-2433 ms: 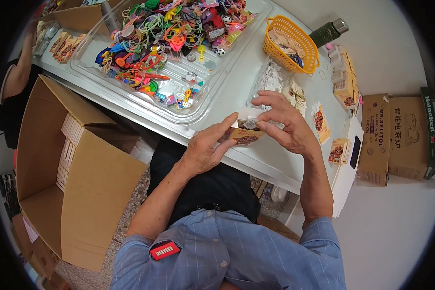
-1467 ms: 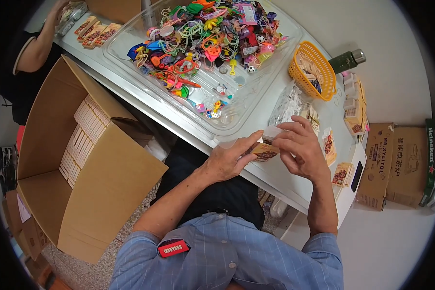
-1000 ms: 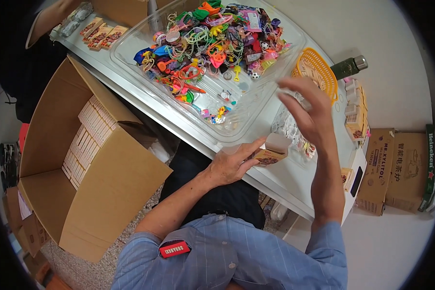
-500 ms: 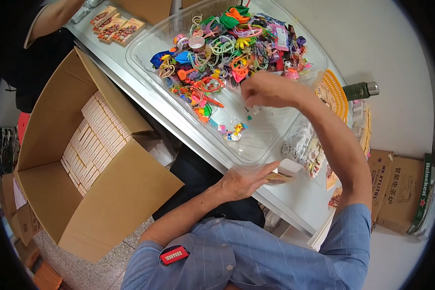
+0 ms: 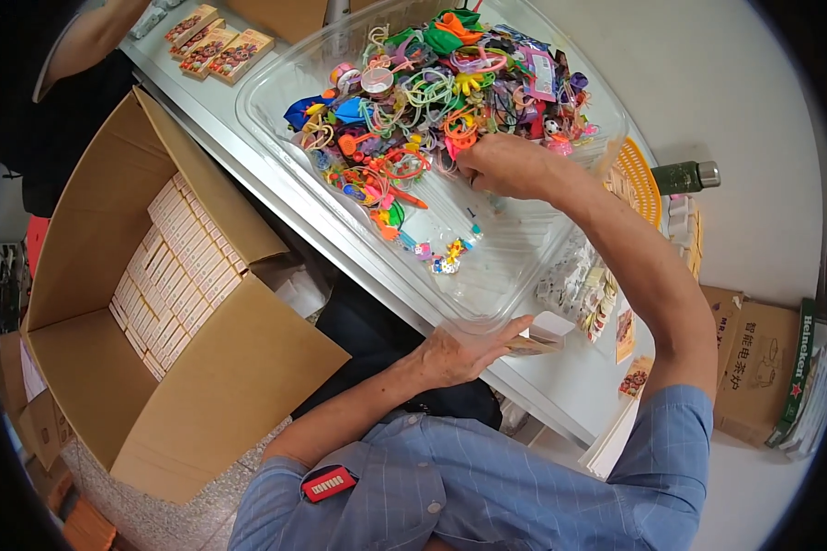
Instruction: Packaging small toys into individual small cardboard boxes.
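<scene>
A large clear plastic tray (image 5: 515,280) holds a heap of small colourful plastic toys (image 5: 432,101). My right hand (image 5: 505,167) reaches into it, fingers curled down at the near edge of the heap. What its fingers hold, if anything, is hidden. A few small loose toys (image 5: 450,255) lie nearer to me on the tray bottom. My left hand (image 5: 455,354) grips a small printed card box (image 5: 535,343) by the tray's near corner. The flap of this box stands raised, with a pale inner side.
At my left stands an open carton (image 5: 220,395) packed with rows of small boxes (image 5: 179,275). Several printed boxes (image 5: 239,55) lie at the table's far left, near another person's arm (image 5: 92,41). Rightward are a yellow basket (image 5: 648,179), a green bottle (image 5: 685,175) and bagged small items (image 5: 574,271).
My right hand has shifted slightly within the tray, its fingers lower against the toys. My left hand keeps the box in nearly the same place. The other person's arm has moved up a little.
</scene>
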### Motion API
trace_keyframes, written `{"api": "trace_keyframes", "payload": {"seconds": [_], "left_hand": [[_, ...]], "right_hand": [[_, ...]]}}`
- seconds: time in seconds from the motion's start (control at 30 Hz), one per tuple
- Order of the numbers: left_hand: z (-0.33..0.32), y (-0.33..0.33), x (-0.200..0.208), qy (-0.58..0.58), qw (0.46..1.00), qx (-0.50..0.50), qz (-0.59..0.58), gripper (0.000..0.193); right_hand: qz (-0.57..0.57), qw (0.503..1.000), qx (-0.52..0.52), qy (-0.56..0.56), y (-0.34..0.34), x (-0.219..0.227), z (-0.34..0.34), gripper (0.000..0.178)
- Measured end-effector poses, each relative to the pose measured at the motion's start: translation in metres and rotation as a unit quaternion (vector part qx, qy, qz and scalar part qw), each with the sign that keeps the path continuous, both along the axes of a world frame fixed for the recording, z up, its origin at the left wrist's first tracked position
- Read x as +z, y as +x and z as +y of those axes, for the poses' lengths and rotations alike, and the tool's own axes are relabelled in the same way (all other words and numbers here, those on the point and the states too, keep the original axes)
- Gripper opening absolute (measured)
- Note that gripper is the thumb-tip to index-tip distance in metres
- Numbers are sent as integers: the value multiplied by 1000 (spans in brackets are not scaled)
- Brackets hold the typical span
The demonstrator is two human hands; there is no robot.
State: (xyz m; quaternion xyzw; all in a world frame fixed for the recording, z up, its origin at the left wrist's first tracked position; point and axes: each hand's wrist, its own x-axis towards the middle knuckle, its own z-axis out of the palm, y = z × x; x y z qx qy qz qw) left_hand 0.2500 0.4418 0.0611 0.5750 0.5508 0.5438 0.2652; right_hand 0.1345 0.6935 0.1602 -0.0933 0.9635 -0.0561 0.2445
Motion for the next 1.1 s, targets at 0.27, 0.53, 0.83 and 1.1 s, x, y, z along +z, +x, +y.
{"api": "trace_keyframes", "payload": {"seconds": [0.27,0.53,0.83,1.1], "left_hand": [[4,0,2,6,1000,16,-9,65],[7,2,4,23,999,24,-20,64],[3,8,-3,3,998,26,-52,64],[3,7,-3,2,998,24,-63,65]], "right_hand": [[163,936,-206,-235,70,77,-8,7],[198,803,-440,-349,232,86,-68,10],[217,782,-466,-352,265,57,-85,12],[480,799,-259,-252,259,8,-81,16]]}}
